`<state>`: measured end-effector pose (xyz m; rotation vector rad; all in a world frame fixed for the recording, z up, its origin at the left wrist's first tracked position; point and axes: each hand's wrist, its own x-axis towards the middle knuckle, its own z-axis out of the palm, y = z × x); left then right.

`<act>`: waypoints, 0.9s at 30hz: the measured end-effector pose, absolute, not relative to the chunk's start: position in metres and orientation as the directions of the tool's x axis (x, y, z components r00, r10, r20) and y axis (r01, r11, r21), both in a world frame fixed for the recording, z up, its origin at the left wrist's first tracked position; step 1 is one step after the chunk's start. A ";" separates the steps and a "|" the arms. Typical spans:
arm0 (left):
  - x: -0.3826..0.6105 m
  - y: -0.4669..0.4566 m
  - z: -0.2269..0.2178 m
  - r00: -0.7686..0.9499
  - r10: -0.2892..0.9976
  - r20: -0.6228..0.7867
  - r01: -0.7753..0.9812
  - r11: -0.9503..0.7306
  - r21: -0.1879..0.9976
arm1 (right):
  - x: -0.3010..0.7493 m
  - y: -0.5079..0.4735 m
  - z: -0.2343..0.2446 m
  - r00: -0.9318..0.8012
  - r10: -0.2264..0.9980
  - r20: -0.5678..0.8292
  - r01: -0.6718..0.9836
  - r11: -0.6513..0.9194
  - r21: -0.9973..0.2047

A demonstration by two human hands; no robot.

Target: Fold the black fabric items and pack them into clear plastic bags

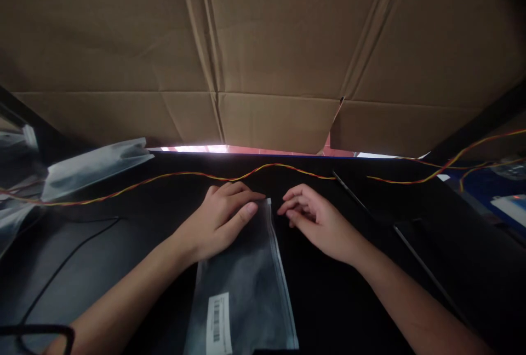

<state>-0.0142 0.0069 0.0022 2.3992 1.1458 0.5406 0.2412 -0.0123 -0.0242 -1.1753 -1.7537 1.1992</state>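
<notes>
A clear zip bag [246, 284] with a white barcode label [218, 323] lies flat on the dark tabletop in front of me. My left hand [224, 215] rests across its far end, fingers stretched toward the zip strip at the corner and thumb apart from them. Whether anything is pinched under those fingertips is hidden. To the right of the bag's zip edge, my right hand [310, 217] hovers with loosely curled, parted fingers. It holds nothing and is apart from the bag.
A twisted red-and-yellow wire [193, 174] runs across the back of the table [135, 256]. More plastic bags [96, 169] lie at the left, near a black cable [61, 259]. Two dark flat objects with thin pale edges [427, 267] are at right. Cardboard [271, 43] rises behind.
</notes>
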 end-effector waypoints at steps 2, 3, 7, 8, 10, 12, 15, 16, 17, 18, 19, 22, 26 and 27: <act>-0.013 0.010 -0.002 0.558 0.815 0.156 0.646 -0.544 0.536 | 0.244 -0.008 -0.025 -0.268 0.963 0.006 0.349 0.103 -0.931; -0.012 0.009 -0.003 0.556 0.818 0.147 0.644 -0.536 0.546 | 0.243 -0.007 -0.025 -0.255 0.967 -0.008 0.405 0.100 -0.909; -0.005 0.003 -0.004 0.581 0.805 0.124 0.539 -0.493 0.683 | 0.233 -0.015 -0.022 -0.339 0.940 -0.039 0.461 0.130 -0.878; -0.004 0.001 -0.002 0.578 0.806 0.126 0.497 -0.470 0.730 | 0.230 -0.018 -0.021 -0.357 0.933 -0.038 0.417 0.123 -0.900; -0.001 -0.003 0.001 0.554 0.824 0.115 0.436 -0.405 0.804 | 0.226 -0.022 -0.020 -0.370 0.929 -0.018 0.329 0.113 -0.938; 0.002 -0.005 0.003 0.526 0.847 0.084 0.424 -0.346 0.837 | 0.222 -0.024 -0.020 -0.373 0.928 0.019 0.277 0.131 -0.952; 0.003 -0.006 0.003 0.481 0.875 0.059 0.436 -0.297 0.850 | 0.218 -0.028 -0.020 -0.372 0.927 0.044 0.255 0.147 -0.956; 0.003 -0.006 0.003 0.463 0.884 0.062 0.428 -0.285 0.858 | 0.217 -0.029 -0.019 -0.378 0.925 0.031 0.262 0.139 -0.955; 0.003 -0.005 0.003 0.442 0.894 0.069 0.419 -0.274 0.865 | 0.216 -0.030 -0.019 -0.387 0.922 0.007 0.276 0.123 -0.953; 0.003 -0.004 0.002 0.417 0.905 0.081 0.413 -0.268 0.870 | 0.215 -0.031 -0.018 -0.398 0.917 -0.021 0.295 0.106 -0.950; 0.002 -0.003 0.002 0.388 0.916 0.097 0.411 -0.266 0.872 | 0.214 -0.032 -0.017 -0.413 0.909 -0.050 0.313 0.090 -0.946; -0.001 0.000 0.001 0.316 0.938 0.143 0.431 -0.277 0.859 | 0.213 -0.034 -0.014 -0.460 0.880 -0.117 0.329 0.047 -0.943; -0.010 0.009 0.001 0.238 0.950 0.204 0.519 -0.302 0.799 | 0.214 -0.040 -0.011 -0.573 0.778 -0.258 0.328 -0.071 -0.942; -0.014 0.013 0.001 0.204 0.951 0.234 0.552 -0.309 0.775 | 0.215 -0.042 -0.010 -0.614 0.727 -0.307 0.346 -0.101 -0.933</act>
